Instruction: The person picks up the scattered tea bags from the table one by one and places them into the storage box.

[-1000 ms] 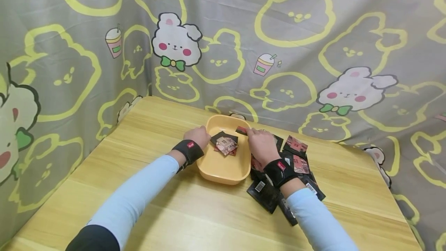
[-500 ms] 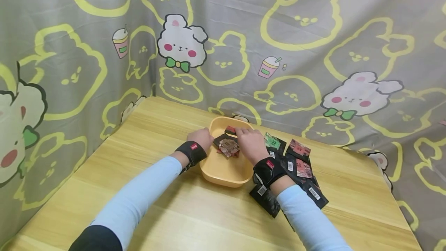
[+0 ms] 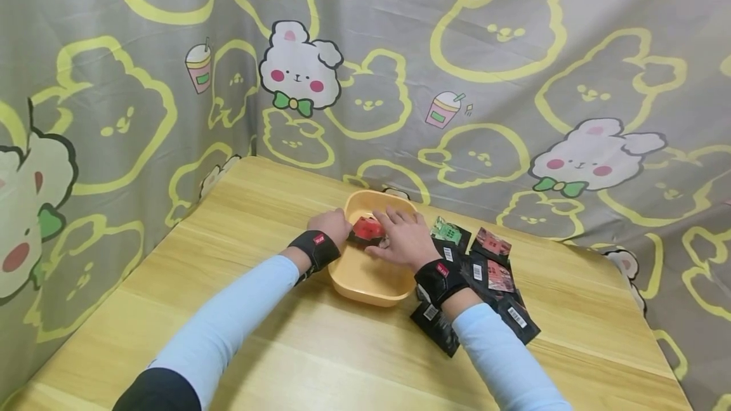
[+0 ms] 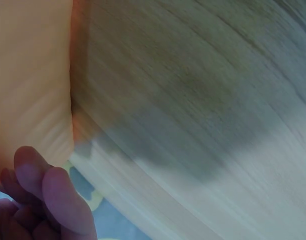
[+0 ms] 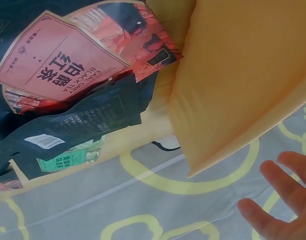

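A yellow plastic basin (image 3: 365,281) stands on the wooden table. My left hand (image 3: 332,227) grips its left rim, and the fingertips (image 4: 65,200) show beside the basin wall in the left wrist view. Over the basin's right side, my right hand (image 3: 404,240) has its fingers spread and holds nothing. Inside lies a red and black tea bag packet (image 3: 367,228) on top of other packets, which are partly hidden by the right hand. Right of the basin, a pile of black tea packets includes an Earl Grey black tea packet (image 5: 68,65) with a pink label.
In the pile are also a green-labelled packet (image 3: 449,231) and one lying barcode side up (image 3: 436,328) nearest the front. A grey curtain (image 3: 365,87) with cartoon rabbits hangs along the back and left of the table (image 3: 200,233).
The right hand has carried a red and black tea packet from the basin's right rim inward and let it go onto the packets inside. The left hand has stayed on the rim.
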Demonstrator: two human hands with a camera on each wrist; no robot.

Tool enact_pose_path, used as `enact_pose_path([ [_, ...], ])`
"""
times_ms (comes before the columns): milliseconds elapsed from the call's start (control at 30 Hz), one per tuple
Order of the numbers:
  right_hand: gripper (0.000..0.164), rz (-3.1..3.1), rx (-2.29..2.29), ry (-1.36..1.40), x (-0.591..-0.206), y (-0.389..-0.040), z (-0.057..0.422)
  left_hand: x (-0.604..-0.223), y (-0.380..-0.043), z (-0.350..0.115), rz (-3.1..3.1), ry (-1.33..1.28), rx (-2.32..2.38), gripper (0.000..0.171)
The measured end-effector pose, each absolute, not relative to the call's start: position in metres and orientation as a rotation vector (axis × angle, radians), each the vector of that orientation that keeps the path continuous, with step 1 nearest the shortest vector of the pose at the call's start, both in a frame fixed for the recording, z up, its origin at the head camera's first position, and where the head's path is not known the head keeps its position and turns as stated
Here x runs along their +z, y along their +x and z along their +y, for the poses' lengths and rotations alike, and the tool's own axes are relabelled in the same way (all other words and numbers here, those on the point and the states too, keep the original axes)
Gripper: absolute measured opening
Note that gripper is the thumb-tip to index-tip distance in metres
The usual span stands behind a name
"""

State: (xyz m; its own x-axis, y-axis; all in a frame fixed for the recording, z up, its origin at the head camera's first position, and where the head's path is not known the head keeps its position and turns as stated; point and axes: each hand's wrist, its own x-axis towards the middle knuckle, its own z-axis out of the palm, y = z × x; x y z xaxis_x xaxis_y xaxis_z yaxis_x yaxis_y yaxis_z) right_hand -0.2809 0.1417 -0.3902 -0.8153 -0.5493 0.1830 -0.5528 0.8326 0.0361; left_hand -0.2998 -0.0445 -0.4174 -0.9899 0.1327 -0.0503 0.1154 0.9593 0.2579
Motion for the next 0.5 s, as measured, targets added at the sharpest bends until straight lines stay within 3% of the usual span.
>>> enact_pose_path([
  [233, 0.073, -2.832, 0.058, 0.823, -0.39, -0.279, 0.15, -0.41, -0.297, -0.043, 3.03, 0.279, 0.212, 0.02],
  [500, 0.072, -2.918, 0.085, 0.731, -0.391, -0.277, 0.165, -0.412, -0.296, -0.042, 3.035, 0.126, 0.474, 0.027],
])
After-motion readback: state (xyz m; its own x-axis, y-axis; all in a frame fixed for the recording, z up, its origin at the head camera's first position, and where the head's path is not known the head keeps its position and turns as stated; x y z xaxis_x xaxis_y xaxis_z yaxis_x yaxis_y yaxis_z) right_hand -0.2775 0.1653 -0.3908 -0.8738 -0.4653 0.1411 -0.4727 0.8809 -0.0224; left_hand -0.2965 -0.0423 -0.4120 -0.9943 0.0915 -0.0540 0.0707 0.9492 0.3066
